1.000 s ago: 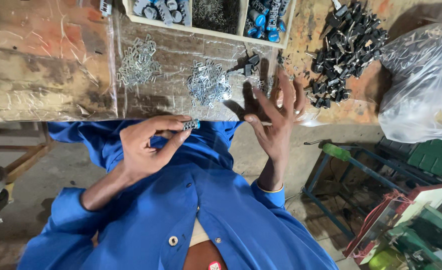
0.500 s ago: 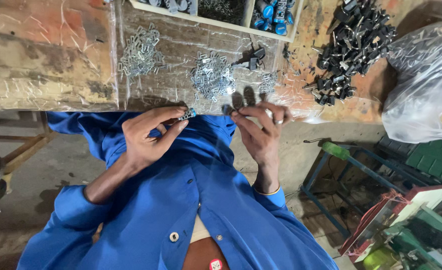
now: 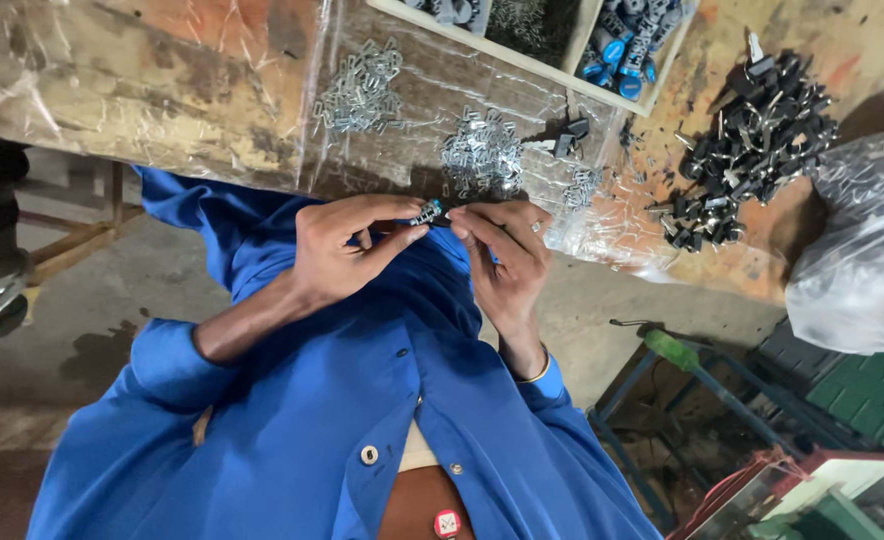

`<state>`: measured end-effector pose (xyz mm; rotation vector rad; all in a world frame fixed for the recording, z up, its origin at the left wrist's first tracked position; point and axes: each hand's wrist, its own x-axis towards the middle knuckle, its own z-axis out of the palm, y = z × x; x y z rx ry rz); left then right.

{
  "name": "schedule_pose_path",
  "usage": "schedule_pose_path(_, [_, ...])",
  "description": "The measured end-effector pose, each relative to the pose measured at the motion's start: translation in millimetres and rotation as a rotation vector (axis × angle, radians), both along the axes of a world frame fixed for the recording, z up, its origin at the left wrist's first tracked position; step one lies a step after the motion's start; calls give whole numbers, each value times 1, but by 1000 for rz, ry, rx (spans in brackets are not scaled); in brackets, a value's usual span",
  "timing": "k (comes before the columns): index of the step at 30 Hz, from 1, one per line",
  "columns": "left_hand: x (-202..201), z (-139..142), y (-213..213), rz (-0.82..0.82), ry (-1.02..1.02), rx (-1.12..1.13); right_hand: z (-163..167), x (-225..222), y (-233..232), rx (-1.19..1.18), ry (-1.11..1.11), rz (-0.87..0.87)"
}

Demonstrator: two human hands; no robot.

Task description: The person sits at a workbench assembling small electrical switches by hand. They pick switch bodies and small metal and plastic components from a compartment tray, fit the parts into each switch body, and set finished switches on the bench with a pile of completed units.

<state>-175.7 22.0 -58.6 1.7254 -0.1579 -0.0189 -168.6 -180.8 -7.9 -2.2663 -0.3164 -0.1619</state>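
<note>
I see two clip piles [image 3: 360,88] [image 3: 482,155] on the bench [image 3: 112,90], a tray [image 3: 552,40] at its far edge, connectors [image 3: 752,140] rightward, a bag [image 3: 862,250] at the right edge.

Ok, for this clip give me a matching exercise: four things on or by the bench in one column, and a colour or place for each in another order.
Things:
1. small metal part
2. black parts heap
3. clear plastic bag
4. blue-capped pieces

Places or colours:
A. inside the pale tray at the top
B. pinched between left hand and right hand
C. far right, past the bench edge
D. piled on the orange-stained bench top

Pairs: 1-B, 2-D, 3-C, 4-A
</note>
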Motion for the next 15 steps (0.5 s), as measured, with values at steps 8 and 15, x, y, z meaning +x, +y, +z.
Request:
schedule_pose_path(8, [-1,-4,1,-32,-60,36,-9,-7,8,368,304,-164])
schedule_pose_path(15, [-2,-5,3,-42,-129,41,1,-5,12,-77,9,-16])
